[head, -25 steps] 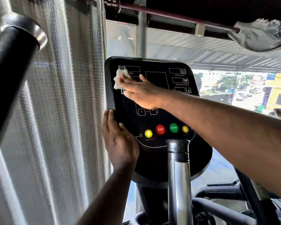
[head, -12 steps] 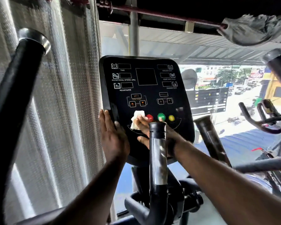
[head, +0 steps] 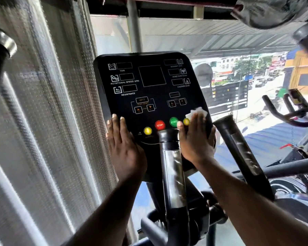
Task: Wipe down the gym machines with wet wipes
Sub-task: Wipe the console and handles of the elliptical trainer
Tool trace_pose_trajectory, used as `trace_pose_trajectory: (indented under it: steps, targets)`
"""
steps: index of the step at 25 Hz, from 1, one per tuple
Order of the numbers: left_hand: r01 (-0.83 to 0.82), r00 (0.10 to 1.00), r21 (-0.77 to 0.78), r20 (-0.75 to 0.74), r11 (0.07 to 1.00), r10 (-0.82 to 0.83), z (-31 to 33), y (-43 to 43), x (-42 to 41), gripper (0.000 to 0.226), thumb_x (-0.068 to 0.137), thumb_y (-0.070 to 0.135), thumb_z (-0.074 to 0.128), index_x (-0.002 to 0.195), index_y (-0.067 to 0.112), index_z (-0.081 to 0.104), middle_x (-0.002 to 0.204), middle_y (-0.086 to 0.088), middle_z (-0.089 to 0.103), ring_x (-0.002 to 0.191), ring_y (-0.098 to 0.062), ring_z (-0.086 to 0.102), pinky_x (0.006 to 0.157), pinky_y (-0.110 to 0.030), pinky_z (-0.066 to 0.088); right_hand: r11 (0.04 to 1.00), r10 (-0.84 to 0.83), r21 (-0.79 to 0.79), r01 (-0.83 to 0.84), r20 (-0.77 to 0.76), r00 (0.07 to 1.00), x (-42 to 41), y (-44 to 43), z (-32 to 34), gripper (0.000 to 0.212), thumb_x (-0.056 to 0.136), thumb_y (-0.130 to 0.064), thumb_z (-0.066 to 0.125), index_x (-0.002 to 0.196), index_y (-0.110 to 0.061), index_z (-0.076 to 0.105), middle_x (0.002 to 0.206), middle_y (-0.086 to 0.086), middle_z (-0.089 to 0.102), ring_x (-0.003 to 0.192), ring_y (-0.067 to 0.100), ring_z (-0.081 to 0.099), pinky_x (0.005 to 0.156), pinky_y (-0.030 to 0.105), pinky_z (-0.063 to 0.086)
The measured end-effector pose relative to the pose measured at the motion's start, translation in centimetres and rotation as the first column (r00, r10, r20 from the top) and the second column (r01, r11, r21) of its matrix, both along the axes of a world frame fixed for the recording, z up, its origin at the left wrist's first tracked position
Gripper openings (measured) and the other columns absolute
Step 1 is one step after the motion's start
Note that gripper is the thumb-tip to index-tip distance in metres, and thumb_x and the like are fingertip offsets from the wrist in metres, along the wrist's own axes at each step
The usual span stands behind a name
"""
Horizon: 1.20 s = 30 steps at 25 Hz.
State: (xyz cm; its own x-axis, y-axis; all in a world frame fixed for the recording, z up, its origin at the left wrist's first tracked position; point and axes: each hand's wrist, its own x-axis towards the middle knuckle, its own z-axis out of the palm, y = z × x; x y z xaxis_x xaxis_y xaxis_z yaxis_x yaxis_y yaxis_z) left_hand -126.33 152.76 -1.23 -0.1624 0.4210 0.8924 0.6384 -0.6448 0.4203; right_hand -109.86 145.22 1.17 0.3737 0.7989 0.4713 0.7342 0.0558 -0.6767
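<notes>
The black console panel of an exercise machine faces me, with display windows above and red, green and yellow buttons along its lower part. My right hand presses a white wet wipe flat against the panel's lower right edge, beside the small yellow button. My left hand lies flat with fingers spread on the panel's lower left edge. It holds nothing.
A black-capped handlebar post rises in front of the console between my hands. A second black handle slants up at the right. A perforated metal curtain hangs at the left. Another exercise bike stands by the window at the far right.
My right hand has swept the wipe from the panel's upper left, down to the buttons, then across to the lower right edge. My left hand has stayed on the lower left edge.
</notes>
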Motion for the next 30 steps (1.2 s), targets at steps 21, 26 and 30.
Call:
trace_pose_trajectory:
  steps: [21, 26, 30]
  targets:
    - [-0.004, 0.996, 0.093, -0.092, 0.996, 0.013, -0.8, 0.3, -0.5, 0.053, 0.102, 0.001, 0.044, 0.154, -0.007, 0.041, 0.166, -0.021, 0.035, 0.159, -0.037, 0.024, 0.127, -0.055, 0.024, 0.974, 0.166, -0.003, -0.226, 0.689, 0.706, -7.8, 12.9, 13.9, 0.105, 0.093, -0.087, 0.012, 0.167, -0.014, -0.003, 0.175, 0.001, -0.011, 0.16, 0.013, -0.013, 0.125, 0.056, -0.018]
    - [-0.003, 0.998, 0.089, -0.055, 0.996, 0.008, -0.9, 0.6, -0.3, 0.049, 0.105, 0.002, 0.04, 0.154, -0.006, 0.043, 0.165, -0.02, 0.037, 0.159, -0.035, 0.024, 0.126, -0.055, 0.025, 0.964, -0.263, 0.129, 0.23, 0.395, 0.88, -0.6, 15.6, 17.9, 0.104, 0.091, -0.086, 0.004, 0.167, -0.015, 0.004, 0.176, 0.004, -0.005, 0.161, 0.018, -0.008, 0.125, 0.056, -0.016]
    - [-0.022, 0.996, 0.111, -0.081, 0.994, 0.032, -1.0, 0.7, -0.3, 0.048, 0.105, 0.001, 0.042, 0.153, -0.006, 0.044, 0.165, -0.021, 0.038, 0.158, -0.037, 0.025, 0.127, -0.054, 0.026, 0.93, -0.36, -0.063, 0.362, 0.028, 0.932, 2.4, 15.0, 17.0, 0.11, 0.088, -0.089, 0.003, 0.166, -0.012, -0.004, 0.175, 0.004, -0.013, 0.16, 0.016, -0.018, 0.121, 0.063, -0.019]
